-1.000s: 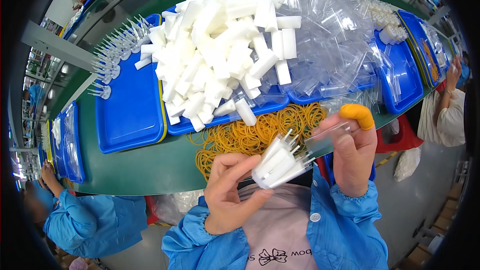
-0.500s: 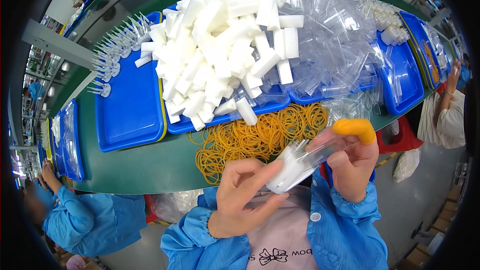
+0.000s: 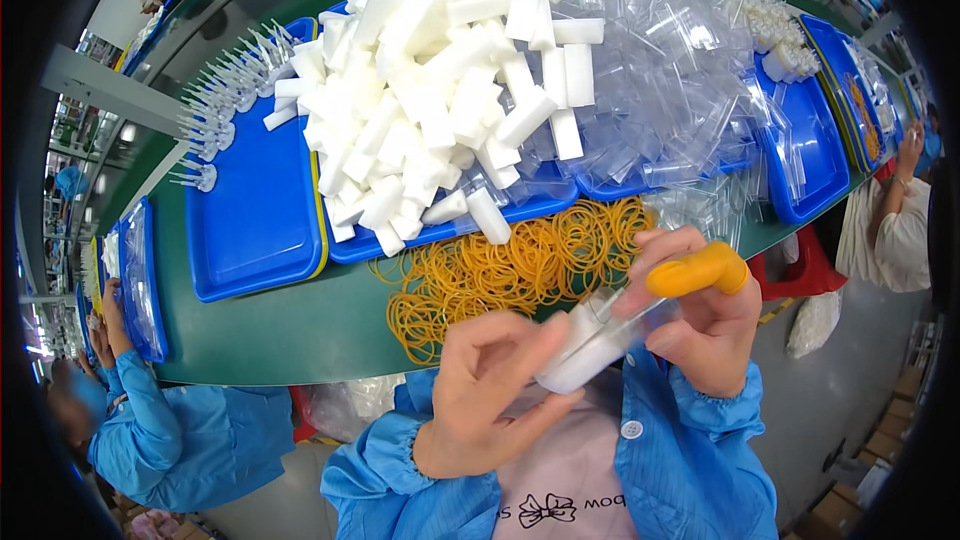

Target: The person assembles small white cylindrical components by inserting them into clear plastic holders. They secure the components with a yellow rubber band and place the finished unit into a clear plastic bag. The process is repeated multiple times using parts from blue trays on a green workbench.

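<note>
My left hand (image 3: 490, 390) pinches a white foam block (image 3: 580, 362), thumb below and fingers above. Thin white stick-like parts lie along the block, but motion blurs their shape. My right hand (image 3: 705, 320) has a yellow finger cot (image 3: 695, 272) on one finger. It grips a clear plastic sleeve (image 3: 655, 316) that reaches over the upper right end of the block. How far the block sits inside the sleeve is hard to tell. Just beyond both hands lies a heap of yellow rubber bands (image 3: 500, 275).
White foam blocks (image 3: 420, 90) and clear sleeves (image 3: 670, 70) pile high on blue trays. At left, a blue tray (image 3: 255, 240) carries white pronged pieces (image 3: 225, 105); another blue tray (image 3: 805, 165) stands right. Co-workers (image 3: 190, 440) sit on both sides of the green table (image 3: 290, 340).
My right hand has shifted slightly left toward my left hand, its fingers now bent farther over the sleeve. The sleeve covers more of the stick-like parts. The co-worker at left has raised an arm.
</note>
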A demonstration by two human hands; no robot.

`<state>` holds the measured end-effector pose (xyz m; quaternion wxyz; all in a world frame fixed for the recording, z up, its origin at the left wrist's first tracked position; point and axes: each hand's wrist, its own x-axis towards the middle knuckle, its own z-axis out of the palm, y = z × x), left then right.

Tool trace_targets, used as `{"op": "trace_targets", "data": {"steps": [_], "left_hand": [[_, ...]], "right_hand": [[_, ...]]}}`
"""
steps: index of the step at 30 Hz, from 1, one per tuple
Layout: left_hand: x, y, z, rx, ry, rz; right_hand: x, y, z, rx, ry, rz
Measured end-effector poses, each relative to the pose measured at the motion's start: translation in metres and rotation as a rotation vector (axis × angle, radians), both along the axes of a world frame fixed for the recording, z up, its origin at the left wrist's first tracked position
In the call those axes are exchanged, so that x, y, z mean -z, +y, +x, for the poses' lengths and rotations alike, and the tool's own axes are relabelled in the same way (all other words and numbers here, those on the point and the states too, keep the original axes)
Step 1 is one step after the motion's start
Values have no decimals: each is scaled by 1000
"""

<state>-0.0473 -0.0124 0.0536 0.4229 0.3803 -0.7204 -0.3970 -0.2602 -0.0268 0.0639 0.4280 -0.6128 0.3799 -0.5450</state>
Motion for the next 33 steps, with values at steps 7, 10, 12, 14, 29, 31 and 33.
{"op": "trace_targets", "data": {"steps": [7, 10, 12, 14, 29, 31, 33], "left_hand": [[11, -9, -2, 674, 608, 1054], [14, -7, -5, 829, 766, 1440], [13, -8, -5, 805, 743, 1486], [15, -7, -4, 730, 820, 1446], [20, 2, 2, 589, 1008, 1494], [19, 3, 2, 582, 1047, 1474], [21, 5, 3, 546, 1061, 1408]], "right_hand": [[1, 0, -8, -253, -55, 188], [-8, 1, -8, -311, 104, 257], [-12, 5, 1, -207, 88, 267], [-13, 3, -2, -283, 221, 88], [-15, 22, 29, -201, 651, -210], [-16, 18, 31, -203, 635, -224], [-17, 14, 30, -170, 479, -185]]}}
